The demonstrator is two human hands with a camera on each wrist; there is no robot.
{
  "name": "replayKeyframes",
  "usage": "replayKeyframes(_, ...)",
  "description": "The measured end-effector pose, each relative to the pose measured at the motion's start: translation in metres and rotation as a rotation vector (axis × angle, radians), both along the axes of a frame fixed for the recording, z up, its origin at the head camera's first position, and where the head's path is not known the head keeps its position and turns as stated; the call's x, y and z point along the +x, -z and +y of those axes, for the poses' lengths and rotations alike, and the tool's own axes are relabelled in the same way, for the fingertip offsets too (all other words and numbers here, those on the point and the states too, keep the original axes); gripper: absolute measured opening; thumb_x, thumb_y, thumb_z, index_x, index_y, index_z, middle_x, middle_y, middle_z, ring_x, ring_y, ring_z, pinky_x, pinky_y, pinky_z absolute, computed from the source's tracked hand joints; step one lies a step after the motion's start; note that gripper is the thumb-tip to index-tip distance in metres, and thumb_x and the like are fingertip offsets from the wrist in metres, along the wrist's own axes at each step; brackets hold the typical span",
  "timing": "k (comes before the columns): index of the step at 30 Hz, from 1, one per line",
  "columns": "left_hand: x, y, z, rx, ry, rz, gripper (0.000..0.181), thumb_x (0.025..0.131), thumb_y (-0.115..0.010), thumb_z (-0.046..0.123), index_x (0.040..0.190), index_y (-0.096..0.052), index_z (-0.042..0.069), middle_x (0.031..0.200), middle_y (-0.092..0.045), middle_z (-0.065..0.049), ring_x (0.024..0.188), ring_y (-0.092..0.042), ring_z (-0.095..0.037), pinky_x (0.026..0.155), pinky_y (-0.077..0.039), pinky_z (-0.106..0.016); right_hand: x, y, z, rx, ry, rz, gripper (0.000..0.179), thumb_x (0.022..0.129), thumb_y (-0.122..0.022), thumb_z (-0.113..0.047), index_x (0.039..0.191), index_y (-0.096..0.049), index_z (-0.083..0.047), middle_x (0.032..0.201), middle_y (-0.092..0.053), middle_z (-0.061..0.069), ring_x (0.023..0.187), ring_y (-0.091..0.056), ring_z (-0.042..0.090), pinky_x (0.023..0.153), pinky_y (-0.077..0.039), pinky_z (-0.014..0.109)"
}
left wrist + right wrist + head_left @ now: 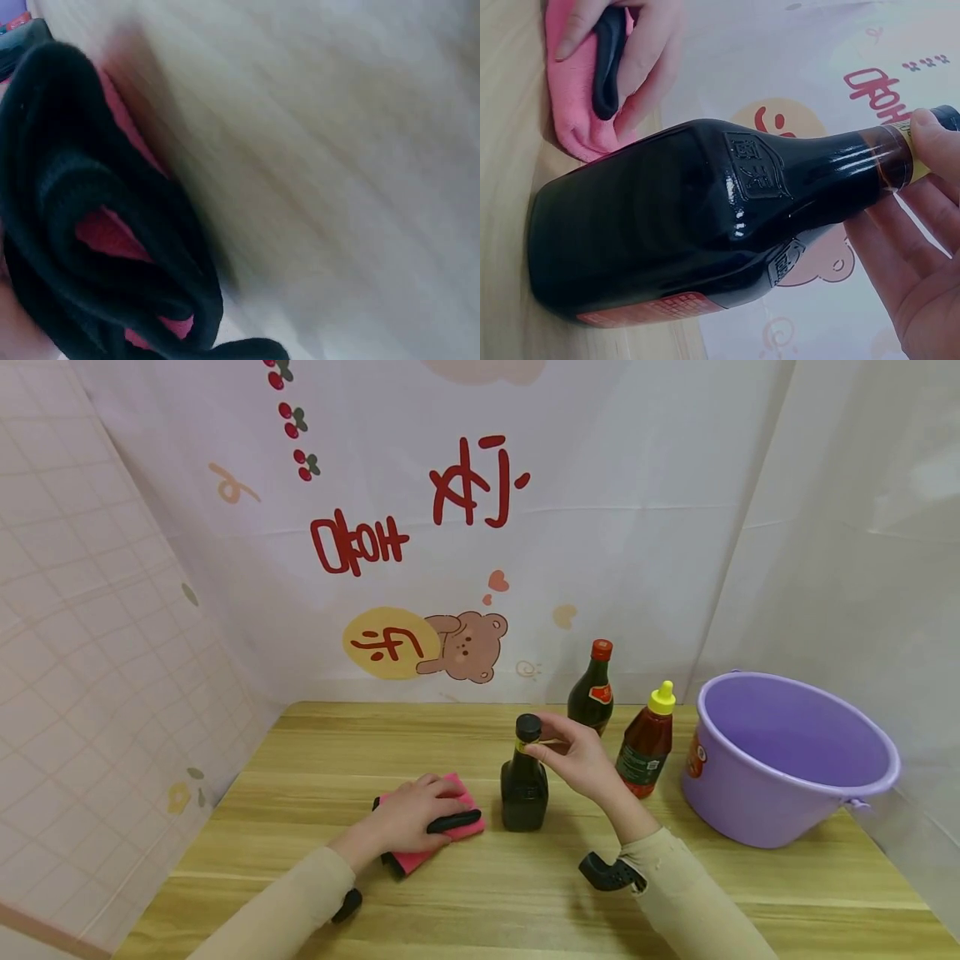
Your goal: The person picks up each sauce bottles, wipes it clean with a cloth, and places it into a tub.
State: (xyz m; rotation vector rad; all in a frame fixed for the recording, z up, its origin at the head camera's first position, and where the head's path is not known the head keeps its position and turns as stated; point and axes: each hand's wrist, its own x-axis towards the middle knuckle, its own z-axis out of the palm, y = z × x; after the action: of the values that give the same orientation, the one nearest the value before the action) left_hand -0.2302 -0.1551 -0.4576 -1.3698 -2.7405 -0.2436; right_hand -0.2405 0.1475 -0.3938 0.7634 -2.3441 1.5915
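Observation:
A dark glass sauce bottle [524, 797] with a black cap stands upright on the table. My right hand [579, 758] pinches it at the neck, thumb on one side and fingers on the other. Raised lettering and part of a red label show on the bottle [652, 217] in the right wrist view. To its left, my left hand [411, 814] grips a folded pink cloth [468, 793] with black edging, which lies on the tabletop. Thick black folds of this cloth [112, 180] fill the left side of the left wrist view.
Behind my right hand stands a dark bottle [592, 693] with a red cap. A red sauce bottle [647, 745] with a yellow nozzle is to its right. The purple bucket [750, 802] occupies the table's right side. A white printed sheet [637, 527] hangs behind the table.

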Motion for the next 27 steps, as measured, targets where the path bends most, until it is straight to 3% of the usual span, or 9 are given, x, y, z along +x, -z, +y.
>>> replayKeyframes(7, 0.006, -0.007, -0.003, 0.089, -0.027, 0.023, 0.038, 0.088, -0.075, 0.023, 0.124, -0.07, 0.016, 0.127, -0.064, -0.004, 0.118, -0.056, -0.027, 0.097, -0.05, -0.044, 0.001, 0.001, 0.0, -0.005, 0.008, -0.001, 0.043, 0.087, -0.075, -0.007, 0.128, -0.063, -0.004, 0.107, -0.071, 0.011, 0.101, -0.068, 0.025, 0.085, -0.057, 0.034)
replayKeyframes(15, 0.009, -0.022, -0.004, 0.187, -0.051, 0.08, 0.047, 0.084, -0.078, 0.011, 0.131, -0.067, 0.014, 0.128, -0.064, -0.006, 0.12, -0.058, -0.028, 0.099, -0.049, -0.045, 0.001, 0.0, -0.001, -0.025, -0.007, -0.008, 0.043, 0.087, -0.075, -0.006, 0.129, -0.063, -0.003, 0.108, -0.071, 0.012, 0.101, -0.068, 0.025, 0.087, -0.057, 0.037)
replayKeyframes(21, 0.009, -0.038, 0.0, 0.338, -0.004, 0.169, 0.054, 0.079, -0.081, 0.004, 0.13, -0.067, 0.012, 0.129, -0.064, -0.009, 0.118, -0.059, -0.03, 0.095, -0.052, -0.046, 0.002, 0.0, 0.0, -0.034, -0.021, -0.004, 0.046, 0.088, -0.074, -0.007, 0.132, -0.061, -0.004, 0.111, -0.07, 0.012, 0.103, -0.067, 0.028, 0.087, -0.057, 0.036)
replayKeyframes(27, 0.007, -0.052, 0.008, 0.462, 0.091, 0.282, 0.053, 0.078, -0.081, 0.002, 0.128, -0.069, 0.012, 0.127, -0.065, -0.01, 0.116, -0.06, -0.03, 0.095, -0.052, -0.044, 0.002, -0.001, 0.005, -0.026, -0.018, 0.021, 0.05, 0.09, -0.072, -0.008, 0.137, -0.057, -0.005, 0.114, -0.069, 0.012, 0.102, -0.067, 0.028, 0.084, -0.057, 0.042)
